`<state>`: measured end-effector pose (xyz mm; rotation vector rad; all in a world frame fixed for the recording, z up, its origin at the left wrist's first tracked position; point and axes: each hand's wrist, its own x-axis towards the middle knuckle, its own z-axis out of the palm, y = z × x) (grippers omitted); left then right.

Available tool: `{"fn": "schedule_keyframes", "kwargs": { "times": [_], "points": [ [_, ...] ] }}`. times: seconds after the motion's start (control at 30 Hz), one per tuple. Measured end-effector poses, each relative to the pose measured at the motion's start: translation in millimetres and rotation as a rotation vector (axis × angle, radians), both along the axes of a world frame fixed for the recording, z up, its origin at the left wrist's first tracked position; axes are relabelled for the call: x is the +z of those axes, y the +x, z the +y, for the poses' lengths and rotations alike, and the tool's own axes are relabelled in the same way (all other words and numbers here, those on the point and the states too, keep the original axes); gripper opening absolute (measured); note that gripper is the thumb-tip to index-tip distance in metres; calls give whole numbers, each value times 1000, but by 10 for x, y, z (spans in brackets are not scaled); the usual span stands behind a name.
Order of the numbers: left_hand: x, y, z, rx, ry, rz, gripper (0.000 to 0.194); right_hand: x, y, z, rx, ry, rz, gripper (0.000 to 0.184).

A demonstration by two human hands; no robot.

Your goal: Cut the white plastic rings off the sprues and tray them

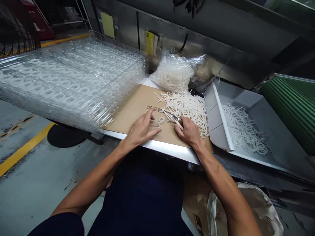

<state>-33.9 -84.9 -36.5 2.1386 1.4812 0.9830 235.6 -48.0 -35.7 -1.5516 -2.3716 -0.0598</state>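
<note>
On the cardboard sheet [128, 113], my left hand [141, 129] rests with thumb and fingers apart. Just beyond its fingertips lies a small white plastic piece with a ring end [161, 120]; I see no grip on it. My right hand [189, 131] is closed around a small hand tool that looks like nippers [175, 117], with a dark metal head and pale handles. The head points up and left, at the edge of a heap of thin white plastic sticks [188, 106].
Stacked clear trays [61, 78] of white ring pieces stand on the left. A clear plastic bag [174, 73] of rings sits behind the heap. To the right, a grey metal chute [261, 108] holds loose ring pieces beside a green ribbed conveyor [292, 101]. An open sack [258, 203] stands below.
</note>
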Motion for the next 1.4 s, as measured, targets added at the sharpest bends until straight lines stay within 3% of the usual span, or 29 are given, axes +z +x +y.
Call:
{"fn": "schedule_keyframes", "kwargs": {
  "times": [0.13, 0.3, 0.33, 0.43, 0.6, 0.67, 0.8, 1.0, 1.1, 1.4],
  "points": [
    [-51, -7, -128, 28, -1, -70, 83, -23, 5, 2, -8, 7, 10, 42],
    [54, 17, -26, 54, 99, -136, 21, -38, 12, 9, -11, 12, 17, 44],
    [94, 12, 13, 51, 138, -117, 19, -41, 12, 10, -11, 12, 18, 45],
    [224, -22, 138, 12, 205, -4, 22, -46, 11, 9, -13, 14, 19, 45],
    [344, -34, 269, -123, 171, 182, 20, -44, 13, -2, -15, 28, 20, 45],
    [322, -3, 229, -104, 165, 151, 33, -40, 14, -8, -17, 33, 21, 44],
    [190, 92, -21, 77, 148, 218, 47, -34, 16, -13, -14, 28, 26, 43],
    [42, 174, -280, 202, 115, 558, 34, -42, 18, -18, -10, 29, 36, 44],
    [36, 135, -254, 206, 111, 569, 23, -35, 17, -31, -5, 34, 37, 44],
    [-69, -44, -195, 236, 136, 417, 17, 25, -4, -86, 29, -5, 79, 46]
  ]
}}
